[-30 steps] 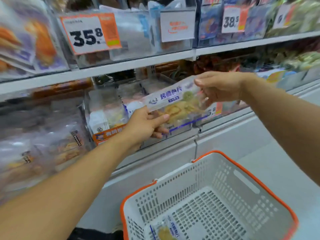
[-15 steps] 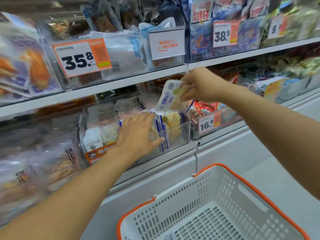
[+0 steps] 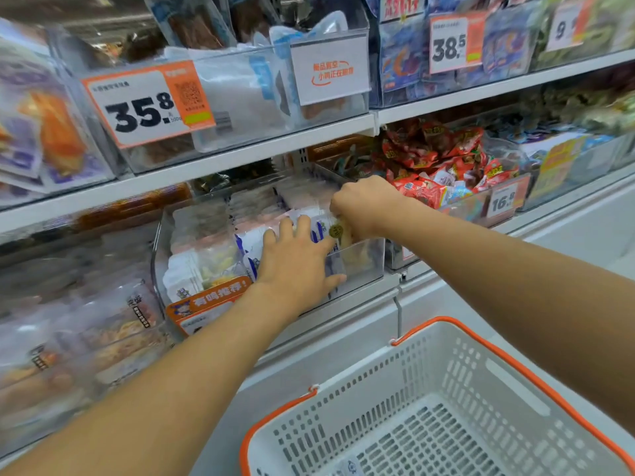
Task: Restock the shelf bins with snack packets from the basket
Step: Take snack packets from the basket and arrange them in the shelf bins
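Note:
A clear shelf bin [image 3: 367,261] on the lower shelf holds several white-and-blue snack packets. My right hand [image 3: 364,204] grips the top of one snack packet [image 3: 340,231] and holds it upright, low inside the bin's right end. My left hand [image 3: 297,261] lies flat with straight fingers against the packets standing in the bin, pressing them to the left. The white basket with an orange rim [image 3: 457,341] sits below at the bottom right; only a scrap of one packet shows at its floor.
A neighbouring bin of red snack packets [image 3: 443,159] with a 16.8 price tag [image 3: 503,201] stands right of my hand. Upper shelf bins carry tags 35.8 [image 3: 144,108] and 38.5 [image 3: 450,46]. A white freezer ledge [image 3: 343,341] runs below the shelf.
My right hand has lowered the packet from above the bin down into its right end. My left hand let go of it and moved onto the standing packets, pushing them aside.

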{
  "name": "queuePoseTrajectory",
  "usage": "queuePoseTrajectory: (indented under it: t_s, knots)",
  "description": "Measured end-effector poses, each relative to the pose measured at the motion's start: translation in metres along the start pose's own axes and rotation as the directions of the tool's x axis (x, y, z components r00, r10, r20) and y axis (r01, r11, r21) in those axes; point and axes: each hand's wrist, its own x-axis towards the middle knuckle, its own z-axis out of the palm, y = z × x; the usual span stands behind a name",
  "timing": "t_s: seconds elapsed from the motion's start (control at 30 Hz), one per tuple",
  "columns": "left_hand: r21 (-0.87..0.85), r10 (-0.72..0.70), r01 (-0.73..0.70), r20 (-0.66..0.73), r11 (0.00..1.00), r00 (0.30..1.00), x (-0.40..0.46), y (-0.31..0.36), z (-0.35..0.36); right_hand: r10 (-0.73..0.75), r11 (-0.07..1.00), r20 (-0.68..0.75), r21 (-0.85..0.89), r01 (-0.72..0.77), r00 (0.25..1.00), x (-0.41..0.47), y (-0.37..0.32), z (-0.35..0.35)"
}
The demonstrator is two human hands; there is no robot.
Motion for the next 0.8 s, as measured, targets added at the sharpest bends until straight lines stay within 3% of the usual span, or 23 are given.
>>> queuePoseTrajectory:
  t_s: [0.17, 0.33, 0.67, 0.73, 0.8]
  knots:
    - [-0.005, -0.004, 0.005, 0.023, 1.000, 1.000, -0.003, -0.009, 0.002, 0.030, 0.998, -0.095, -0.044, -0.034, 0.995, -0.006, -0.004, 0.006]
    - [-0.109, 0.005, 0.000, 0.043, 0.994, 0.999, -0.006, -0.016, 0.001, 0.014, 1.000, -0.045, -0.016, -0.015, 0.999, -0.004, -0.001, 0.004]
    - [-0.181, 0.016, -0.021, -0.027, 0.983, 1.000, -0.016, -0.021, -0.003, 0.060, 0.974, -0.027, 0.220, -0.052, 0.998, -0.013, 0.016, 0.001]
    - [-0.208, 0.030, -0.049, -0.091, 0.977, 0.995, -0.019, -0.021, -0.006, 0.080, 0.968, -0.086, 0.244, -0.057, 0.993, -0.017, 0.016, 0.000]
    - [-0.243, 0.075, -0.139, -0.252, 0.960, 0.965, -0.020, -0.020, -0.007, 0.114, 0.964, -0.185, 0.258, -0.064, 0.976, -0.022, 0.016, -0.004]
